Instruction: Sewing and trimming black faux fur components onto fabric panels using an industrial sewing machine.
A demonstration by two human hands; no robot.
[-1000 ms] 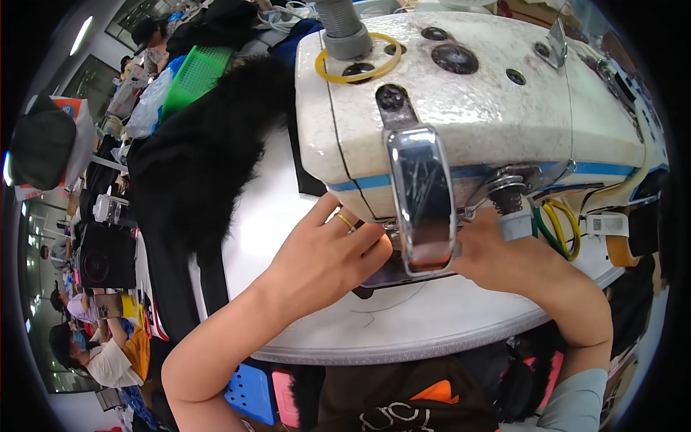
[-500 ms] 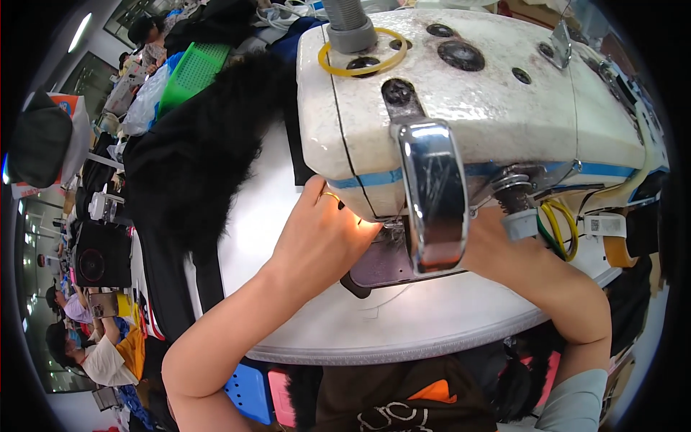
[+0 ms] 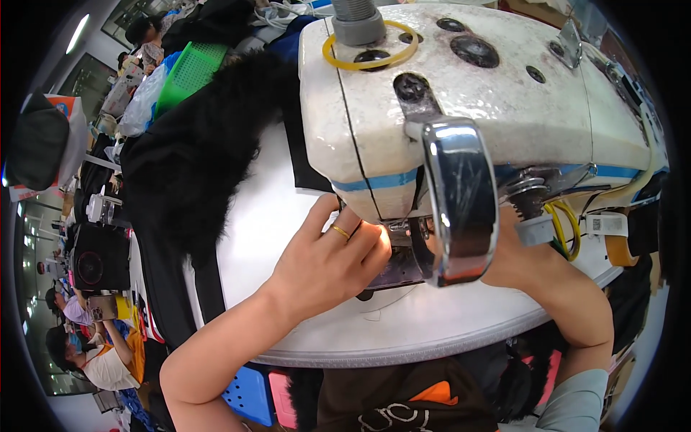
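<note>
A white sewing machine (image 3: 389,137) with a blue stripe fills the upper right, its bent chrome lever (image 3: 464,194) hanging down in front. My left hand (image 3: 327,259), a gold ring on one finger, is curled closed beside the lit needle area; a small dark bit shows between its fingers, too little to name. Behind the chrome lever is my right hand (image 3: 507,252), on the other side of the needle area, its fingers mostly hidden. Part of a dark metal plate (image 3: 396,272) shows below the needle area, between my hands.
Black furry cloth (image 3: 209,137) is heaped at the left of the white table (image 3: 317,338). Beyond it stands a green basket (image 3: 191,72). A roll of brown tape (image 3: 620,252) and yellow cord (image 3: 568,230) are at the right. Other people work at the far left.
My left hand has drawn slightly down and its fingers have curled more. The machine appears shifted a little right in view. My right hand stays behind the lever.
</note>
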